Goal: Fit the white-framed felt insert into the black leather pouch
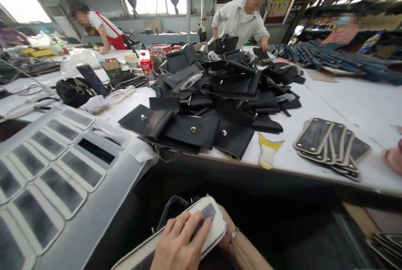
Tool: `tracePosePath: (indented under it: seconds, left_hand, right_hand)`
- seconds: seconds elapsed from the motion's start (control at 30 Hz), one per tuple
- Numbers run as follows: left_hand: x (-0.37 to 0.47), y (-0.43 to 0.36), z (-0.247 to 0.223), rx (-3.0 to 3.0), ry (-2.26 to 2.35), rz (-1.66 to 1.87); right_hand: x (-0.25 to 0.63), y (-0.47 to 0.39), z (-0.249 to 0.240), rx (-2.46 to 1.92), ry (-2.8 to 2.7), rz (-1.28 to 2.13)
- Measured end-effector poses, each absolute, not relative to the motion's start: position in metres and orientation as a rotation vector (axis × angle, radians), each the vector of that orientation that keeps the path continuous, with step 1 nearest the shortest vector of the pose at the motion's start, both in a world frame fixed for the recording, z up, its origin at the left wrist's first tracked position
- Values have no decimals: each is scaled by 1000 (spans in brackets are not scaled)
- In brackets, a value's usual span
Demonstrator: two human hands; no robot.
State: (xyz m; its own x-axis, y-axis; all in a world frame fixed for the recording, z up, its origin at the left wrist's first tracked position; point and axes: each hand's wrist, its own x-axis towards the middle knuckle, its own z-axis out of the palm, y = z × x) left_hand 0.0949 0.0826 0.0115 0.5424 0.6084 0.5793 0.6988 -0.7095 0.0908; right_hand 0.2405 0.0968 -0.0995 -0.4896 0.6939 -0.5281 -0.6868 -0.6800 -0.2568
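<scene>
Low in the view is a handbag (216,236) with a pale border around a dark panel and a dark carrying strap (171,208) behind it. It tilts up to the right, over the dark gap in front of the table. My left hand (180,240) lies on its upper face, fingers stretched out over the dark panel. My right hand (226,227), with a metal bracelet at the wrist, holds the bag's far right end; its fingers are mostly hidden behind the bag.
Pale-edged dark panels (61,188) lie in rows on a grey board at left. Black leather pieces with metal clasps (201,131) are heaped on the white table. A yellow-and-white piece (266,152) and stacked dark panels (326,140) lie rightward. Several people work behind.
</scene>
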Motion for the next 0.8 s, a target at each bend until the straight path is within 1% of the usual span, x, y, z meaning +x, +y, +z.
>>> tracePosePath:
  seconds: [0.1,0.27,0.4,0.53,0.8]
  left_hand:
    - [93,79,1,-2671,-1132,-776]
    - [86,78,-3,-2705,-1133,-693]
    - [86,81,2,-2744,-1090,-610]
    - [88,83,7,-2776,-1084,-614]
    - [94,83,22,-2820,-1133,-557]
  right_hand:
    - [246,102,-96,-729,90,2210]
    - [251,101,-97,-644,203,2235]
    - [252,97,-102,-603,270,2247]
    - [255,97,-104,-585,309,2249]
    - [256,93,-94,-497,351,2269]
